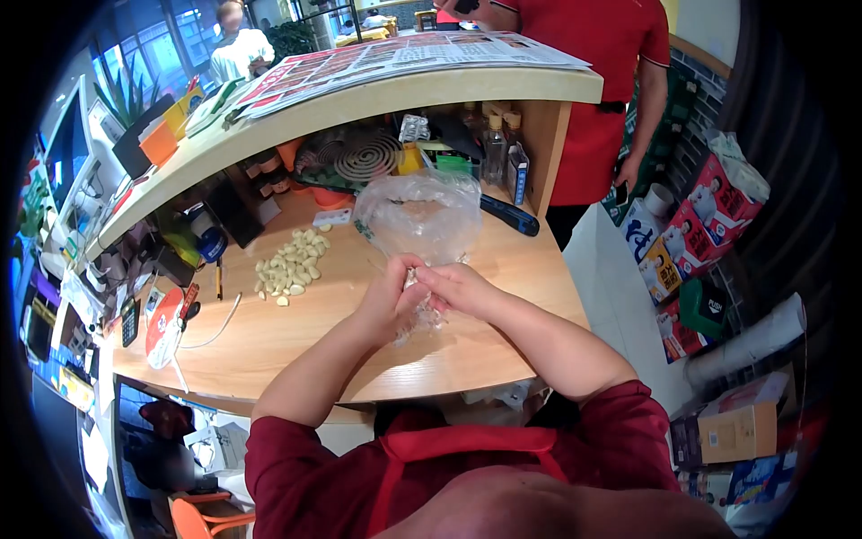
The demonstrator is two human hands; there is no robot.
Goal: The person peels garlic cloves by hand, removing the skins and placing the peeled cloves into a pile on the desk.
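My left hand [392, 289] and my right hand [458, 289] meet at the fingertips over the wooden desk. Both are closed, with fingers pinched around a small piece of pale garlic [413, 277], mostly hidden by the fingers. Below them lie thin, papery garlic skins [420, 325]. Just beyond the hands sits a clear plastic bag [417, 216], crumpled and open at the top. To the left, a loose pile of peeled garlic cloves [292, 263] rests on the desk [476, 346].
A raised counter [431, 85] with printed sheets [395, 65] curves behind. Under it are a mosquito coil [366, 157], glass bottles [495, 148] and a blue-black tool handle [510, 216]. A round red-and-white fan [164, 328] stands left. Another person in a red shirt [588, 117] stands beyond the counter.
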